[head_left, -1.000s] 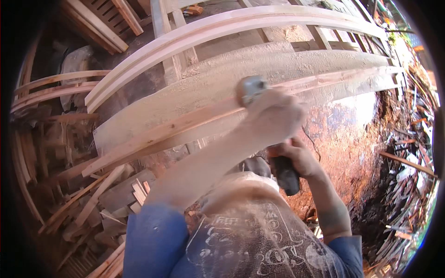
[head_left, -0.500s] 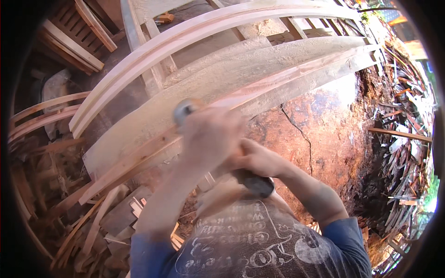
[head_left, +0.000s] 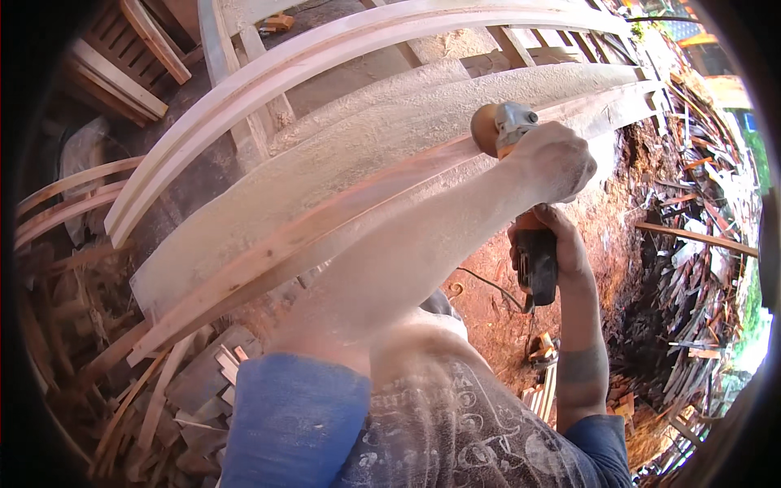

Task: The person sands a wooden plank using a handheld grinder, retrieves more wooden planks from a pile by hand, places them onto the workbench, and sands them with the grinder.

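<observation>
Noting a sweep to the right. Half a second ago the hand-held power tool with grey metal head and black body [head_left: 537, 264] was well left along the long, reddish-brown wooden strip [head_left: 374, 189]; now its round brownish disc [head_left: 485, 130] sits over the strip's right-hand part. Reads to me as long back-and-forth strokes, with the attention now on that right stretch. Whether disc and wood touch, I cannot tell.

Left hand [head_left: 557, 163]: clenched over the tool just behind its head, arm stretched across the body; undersides of the fingers hidden. Right hand [head_left: 565, 236]: wrapped around the black rear body, nearer the person.

Strip runs slantwise across a wide, dust-coated pale board [head_left: 342, 154]. Beyond lies a pale grooved wooden beam [head_left: 325, 50]. Thin black cord [head_left: 492, 283] trails below the tool.
</observation>
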A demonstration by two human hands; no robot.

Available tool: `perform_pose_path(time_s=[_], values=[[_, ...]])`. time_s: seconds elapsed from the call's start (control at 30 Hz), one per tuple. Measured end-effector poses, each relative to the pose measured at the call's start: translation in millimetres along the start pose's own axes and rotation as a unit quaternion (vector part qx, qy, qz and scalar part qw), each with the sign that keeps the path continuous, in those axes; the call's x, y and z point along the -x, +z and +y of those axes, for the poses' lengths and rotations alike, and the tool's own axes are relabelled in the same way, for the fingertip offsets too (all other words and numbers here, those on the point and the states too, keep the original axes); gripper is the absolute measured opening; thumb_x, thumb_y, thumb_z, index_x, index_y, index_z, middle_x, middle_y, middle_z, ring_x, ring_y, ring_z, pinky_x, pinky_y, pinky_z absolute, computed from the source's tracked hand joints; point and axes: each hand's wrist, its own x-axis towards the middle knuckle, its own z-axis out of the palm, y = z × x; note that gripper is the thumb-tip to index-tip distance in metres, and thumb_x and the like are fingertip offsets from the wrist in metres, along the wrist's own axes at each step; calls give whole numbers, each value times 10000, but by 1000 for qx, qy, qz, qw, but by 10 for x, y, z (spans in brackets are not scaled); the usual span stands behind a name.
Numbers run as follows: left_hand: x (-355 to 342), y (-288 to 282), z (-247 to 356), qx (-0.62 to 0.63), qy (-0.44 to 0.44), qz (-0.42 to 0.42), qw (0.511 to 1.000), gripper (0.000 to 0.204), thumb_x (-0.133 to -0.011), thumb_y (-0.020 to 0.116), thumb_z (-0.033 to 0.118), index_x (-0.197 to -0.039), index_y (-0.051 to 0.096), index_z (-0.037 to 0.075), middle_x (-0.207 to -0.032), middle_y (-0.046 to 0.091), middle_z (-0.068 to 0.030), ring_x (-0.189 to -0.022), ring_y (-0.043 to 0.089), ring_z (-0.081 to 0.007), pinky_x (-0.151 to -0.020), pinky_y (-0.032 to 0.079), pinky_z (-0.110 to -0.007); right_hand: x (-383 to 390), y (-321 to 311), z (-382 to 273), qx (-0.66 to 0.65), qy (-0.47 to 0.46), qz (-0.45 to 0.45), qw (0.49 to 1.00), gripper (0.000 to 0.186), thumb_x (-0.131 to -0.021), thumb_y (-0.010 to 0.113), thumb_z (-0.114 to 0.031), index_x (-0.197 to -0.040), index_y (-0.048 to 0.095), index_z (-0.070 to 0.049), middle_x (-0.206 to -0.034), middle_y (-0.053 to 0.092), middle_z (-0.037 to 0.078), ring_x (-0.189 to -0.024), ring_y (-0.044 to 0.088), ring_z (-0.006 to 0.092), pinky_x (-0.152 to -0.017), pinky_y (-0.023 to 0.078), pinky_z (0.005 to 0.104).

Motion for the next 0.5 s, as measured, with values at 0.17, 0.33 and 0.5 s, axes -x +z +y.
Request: perform_pose_path(time_s=[0.17,0.33,0.5], values=[[696,-74,52,42,-42,36,998,106,-771,666,204,-665,655,202,-659,630,-14,-654,665,-203,-656,535,-369,137,323,312,36,2,-48,998,395,-937,658,-361,-1066,653,13,-809,701,147,-612,690,245,-541,587,358],[1749,-629,173,-35,-187,99,977,68,-744,683,212,-696,640,193,-692,629,25,-722,655,-181,-686,515,-344,182,1144,500,102,37,-195,975,290,-888,724,-153,-1115,646,8,-870,686,118,-704,692,210,-618,591,345],[2597,-1413,323,-71,-306,60,947,133,-864,751,195,-794,705,91,-748,706,-80,-722,696,-270,-686,530,-402,228,1940,637,246,11,-337,909,509,-886,745,-298,-1236,617,49,-1067,701,161,-981,686,236,-883,546,353]])
